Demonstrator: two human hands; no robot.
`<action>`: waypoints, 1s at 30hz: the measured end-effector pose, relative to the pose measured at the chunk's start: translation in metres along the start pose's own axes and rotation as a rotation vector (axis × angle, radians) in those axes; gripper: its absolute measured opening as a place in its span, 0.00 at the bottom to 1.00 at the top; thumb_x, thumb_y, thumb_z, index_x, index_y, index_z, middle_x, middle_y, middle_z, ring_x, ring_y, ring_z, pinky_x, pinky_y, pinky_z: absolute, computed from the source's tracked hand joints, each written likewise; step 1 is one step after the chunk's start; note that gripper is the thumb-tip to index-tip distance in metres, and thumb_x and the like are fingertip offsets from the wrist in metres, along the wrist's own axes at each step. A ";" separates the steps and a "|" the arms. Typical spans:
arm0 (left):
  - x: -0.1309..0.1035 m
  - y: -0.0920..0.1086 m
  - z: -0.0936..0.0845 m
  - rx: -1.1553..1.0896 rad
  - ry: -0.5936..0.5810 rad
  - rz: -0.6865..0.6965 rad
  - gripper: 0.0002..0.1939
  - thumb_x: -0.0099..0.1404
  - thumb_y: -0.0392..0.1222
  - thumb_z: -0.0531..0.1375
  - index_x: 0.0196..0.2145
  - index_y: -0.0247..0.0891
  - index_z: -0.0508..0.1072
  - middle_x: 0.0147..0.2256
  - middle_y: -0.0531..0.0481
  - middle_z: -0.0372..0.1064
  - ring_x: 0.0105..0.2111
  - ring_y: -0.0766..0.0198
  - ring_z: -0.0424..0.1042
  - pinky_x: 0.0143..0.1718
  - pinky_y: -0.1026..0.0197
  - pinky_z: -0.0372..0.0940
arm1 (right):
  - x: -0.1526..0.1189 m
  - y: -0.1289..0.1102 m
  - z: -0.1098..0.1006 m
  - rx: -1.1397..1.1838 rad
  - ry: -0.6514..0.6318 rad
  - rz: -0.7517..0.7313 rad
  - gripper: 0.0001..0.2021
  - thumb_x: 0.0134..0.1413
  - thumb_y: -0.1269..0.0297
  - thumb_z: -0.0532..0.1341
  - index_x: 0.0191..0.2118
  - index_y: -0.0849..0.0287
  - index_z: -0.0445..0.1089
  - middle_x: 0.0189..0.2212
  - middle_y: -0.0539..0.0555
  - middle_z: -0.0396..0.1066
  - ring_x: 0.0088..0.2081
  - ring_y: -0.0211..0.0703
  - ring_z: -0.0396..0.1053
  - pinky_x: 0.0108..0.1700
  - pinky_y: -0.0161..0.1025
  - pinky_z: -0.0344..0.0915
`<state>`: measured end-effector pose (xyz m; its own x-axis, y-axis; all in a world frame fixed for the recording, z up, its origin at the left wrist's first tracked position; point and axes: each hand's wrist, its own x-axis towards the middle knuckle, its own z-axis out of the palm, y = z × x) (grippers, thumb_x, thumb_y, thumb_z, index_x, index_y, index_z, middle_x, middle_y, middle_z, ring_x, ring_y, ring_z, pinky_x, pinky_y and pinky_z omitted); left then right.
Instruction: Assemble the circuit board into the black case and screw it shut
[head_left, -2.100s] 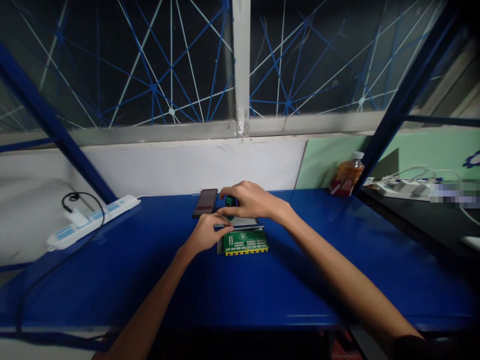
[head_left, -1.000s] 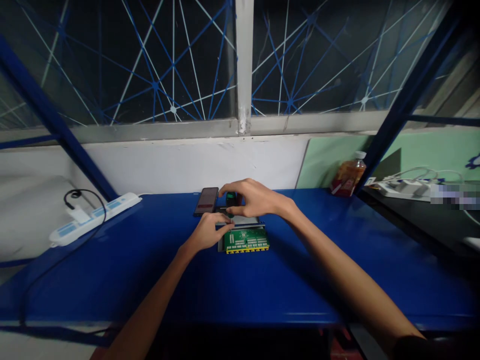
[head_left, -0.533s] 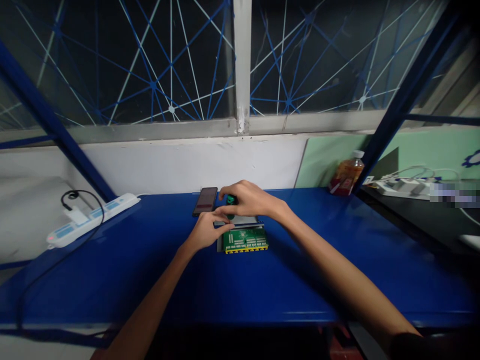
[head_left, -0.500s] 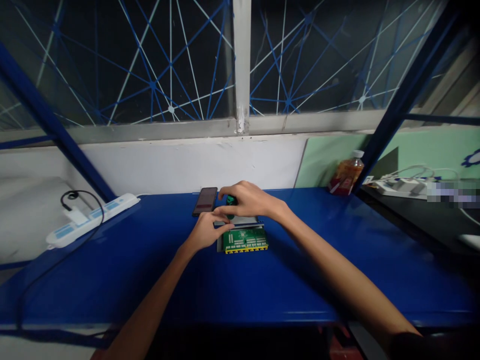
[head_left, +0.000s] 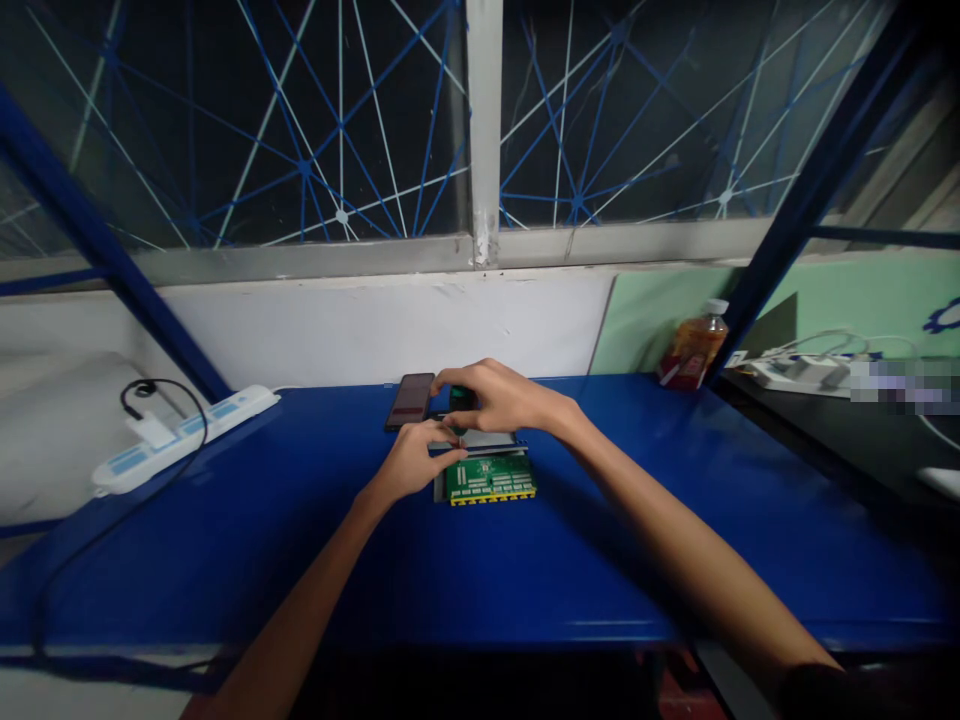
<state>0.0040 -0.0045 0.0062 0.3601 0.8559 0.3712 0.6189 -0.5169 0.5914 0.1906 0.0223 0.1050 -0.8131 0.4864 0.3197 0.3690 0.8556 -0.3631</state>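
A green circuit board (head_left: 487, 474) with yellow terminals along its near edge lies on the blue table, with a grey panel (head_left: 491, 438) just behind it. My right hand (head_left: 499, 395) is closed around the green-and-black handle of a screwdriver (head_left: 459, 396), held upright above the board's far left corner. Its tip is hidden behind my fingers. My left hand (head_left: 416, 458) reaches in from the left, thumb and forefinger pinched around the spot below the screwdriver, touching the board's corner. What lies between those fingertips is too small to tell.
A phone (head_left: 411, 400) lies just left of my hands. On the left is a white power strip (head_left: 187, 440) with a black cable. A drink bottle (head_left: 696, 345) stands at the back right, near a blue frame post (head_left: 787, 190). A wall and window rise behind.
My right hand has shifted and turned slightly on the screwdriver handle, so less green shows. My left hand stays nearly still, and the circuit board has not visibly moved.
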 end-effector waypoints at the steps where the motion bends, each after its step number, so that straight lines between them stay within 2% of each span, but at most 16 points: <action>1: 0.000 -0.001 0.000 0.010 0.002 -0.011 0.07 0.57 0.41 0.64 0.31 0.36 0.80 0.37 0.45 0.77 0.39 0.55 0.75 0.42 0.58 0.67 | 0.001 0.000 0.001 -0.019 0.008 0.011 0.16 0.50 0.64 0.59 0.47 0.59 0.68 0.28 0.51 0.70 0.27 0.38 0.61 0.30 0.35 0.51; 5: 0.001 0.000 0.000 0.019 -0.004 -0.009 0.06 0.58 0.40 0.63 0.31 0.37 0.80 0.33 0.47 0.78 0.36 0.57 0.76 0.40 0.59 0.67 | 0.003 0.001 0.005 -0.101 0.051 0.013 0.15 0.54 0.56 0.59 0.44 0.60 0.70 0.25 0.52 0.68 0.25 0.38 0.59 0.28 0.36 0.48; 10: 0.000 0.001 -0.001 0.019 -0.022 0.034 0.07 0.59 0.39 0.61 0.32 0.37 0.80 0.32 0.48 0.78 0.34 0.59 0.76 0.39 0.60 0.67 | 0.002 0.003 0.004 -0.107 0.061 0.016 0.20 0.56 0.49 0.56 0.43 0.61 0.71 0.24 0.52 0.68 0.26 0.39 0.61 0.28 0.37 0.49; 14: 0.000 -0.001 0.000 0.031 -0.042 0.016 0.08 0.59 0.38 0.61 0.34 0.37 0.80 0.35 0.46 0.78 0.38 0.56 0.75 0.43 0.58 0.66 | -0.003 0.002 -0.007 -0.010 0.048 -0.001 0.20 0.51 0.55 0.61 0.48 0.60 0.69 0.35 0.54 0.72 0.33 0.41 0.66 0.33 0.37 0.54; 16: 0.000 -0.002 0.000 0.020 -0.052 0.007 0.09 0.59 0.38 0.60 0.35 0.37 0.80 0.37 0.46 0.78 0.39 0.56 0.75 0.43 0.58 0.66 | -0.004 0.001 -0.011 0.025 0.022 -0.019 0.19 0.48 0.60 0.62 0.48 0.59 0.68 0.37 0.53 0.72 0.34 0.41 0.66 0.35 0.36 0.55; 22: 0.000 -0.003 -0.001 0.012 -0.058 0.019 0.08 0.60 0.37 0.60 0.35 0.37 0.80 0.37 0.46 0.78 0.40 0.57 0.75 0.44 0.58 0.66 | -0.002 0.000 -0.007 0.043 -0.040 -0.046 0.13 0.48 0.67 0.59 0.42 0.59 0.69 0.32 0.51 0.71 0.30 0.38 0.63 0.32 0.36 0.53; 30: -0.001 -0.003 0.001 0.039 -0.013 -0.005 0.08 0.57 0.43 0.65 0.33 0.37 0.80 0.37 0.46 0.77 0.39 0.55 0.75 0.42 0.58 0.67 | 0.001 0.001 -0.003 -0.073 0.009 0.005 0.10 0.50 0.62 0.61 0.39 0.58 0.69 0.28 0.51 0.68 0.28 0.38 0.60 0.30 0.36 0.49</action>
<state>0.0029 -0.0038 0.0037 0.3658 0.8587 0.3589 0.6471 -0.5118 0.5650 0.1915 0.0238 0.1072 -0.8071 0.4922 0.3260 0.4054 0.8635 -0.2999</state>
